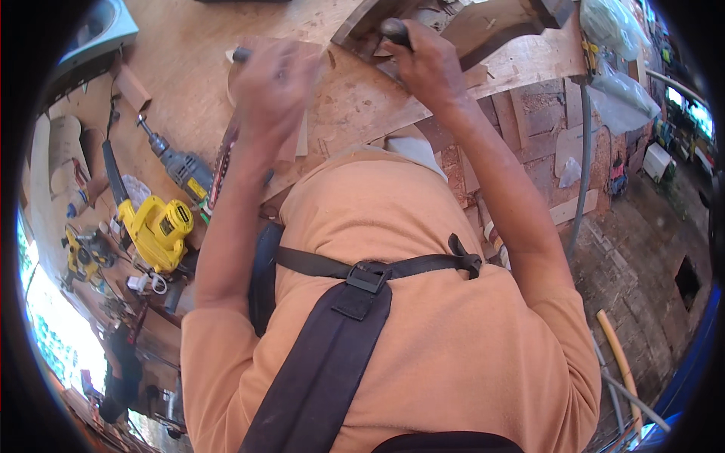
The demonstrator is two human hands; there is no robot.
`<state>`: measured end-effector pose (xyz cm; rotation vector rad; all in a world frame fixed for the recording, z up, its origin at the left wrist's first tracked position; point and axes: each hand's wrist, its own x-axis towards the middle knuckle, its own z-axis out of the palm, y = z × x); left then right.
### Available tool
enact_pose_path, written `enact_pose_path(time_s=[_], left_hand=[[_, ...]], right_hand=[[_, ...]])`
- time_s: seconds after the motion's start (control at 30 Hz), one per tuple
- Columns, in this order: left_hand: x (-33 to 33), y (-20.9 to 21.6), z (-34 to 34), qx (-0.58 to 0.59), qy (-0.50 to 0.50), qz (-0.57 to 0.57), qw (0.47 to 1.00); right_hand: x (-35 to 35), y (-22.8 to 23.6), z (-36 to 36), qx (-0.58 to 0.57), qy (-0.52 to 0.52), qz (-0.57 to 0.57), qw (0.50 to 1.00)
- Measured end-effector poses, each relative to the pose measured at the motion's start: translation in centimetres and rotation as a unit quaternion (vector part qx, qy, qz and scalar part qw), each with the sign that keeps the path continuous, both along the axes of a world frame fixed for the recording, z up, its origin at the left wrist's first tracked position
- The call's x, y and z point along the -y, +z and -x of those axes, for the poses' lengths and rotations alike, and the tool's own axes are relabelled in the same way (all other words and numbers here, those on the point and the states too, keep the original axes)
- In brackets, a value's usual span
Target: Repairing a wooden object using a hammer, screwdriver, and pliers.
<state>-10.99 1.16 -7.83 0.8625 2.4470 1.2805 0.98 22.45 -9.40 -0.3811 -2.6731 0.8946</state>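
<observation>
The right hand (432, 66) is closed around a dark rounded handle (395, 31), seen against a curved wooden frame (495, 34) on the counter (181, 41). The left hand (276, 87) is curled beside a dark stub (242, 54); motion blur hides whether it grips that. Farther left lie a grey drill (185, 170) and a yellow blower (158, 230), with a reddish wood block (132, 87) beyond the drill.

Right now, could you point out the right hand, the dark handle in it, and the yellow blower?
Right hand (430, 66): head view, on the back of the hand.
Dark handle (394, 30): head view, on its rounded end.
Yellow blower (153, 230): head view, on its housing.
</observation>
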Motion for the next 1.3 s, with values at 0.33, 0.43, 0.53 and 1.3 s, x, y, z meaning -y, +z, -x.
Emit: enact_pose_path(time_s=[0.33,0.43,0.53,1.3], left_hand=[[-10.7,-0.4,-3.4,0.048,-0.173,0.047,0.983],[-10.3,0.8,-3.5,0.041,-0.228,0.145,0.962],[-10.5,1.7,-4.4,0.043,-0.3,0.191,0.934],[-4.5,-5.6,-0.7,0.345,-0.113,0.042,0.931]], right_hand=[[-2.9,4.7,-4.5,0.028,0.036,-0.055,0.997],[-7.8,11.6,-3.8,-0.082,-0.07,-0.218,0.97],[-12.7,15.5,0.9,-0.02,-0.12,-0.213,0.969],[-14.4,11.1,4.4,0.085,-0.078,-0.169,0.979]])
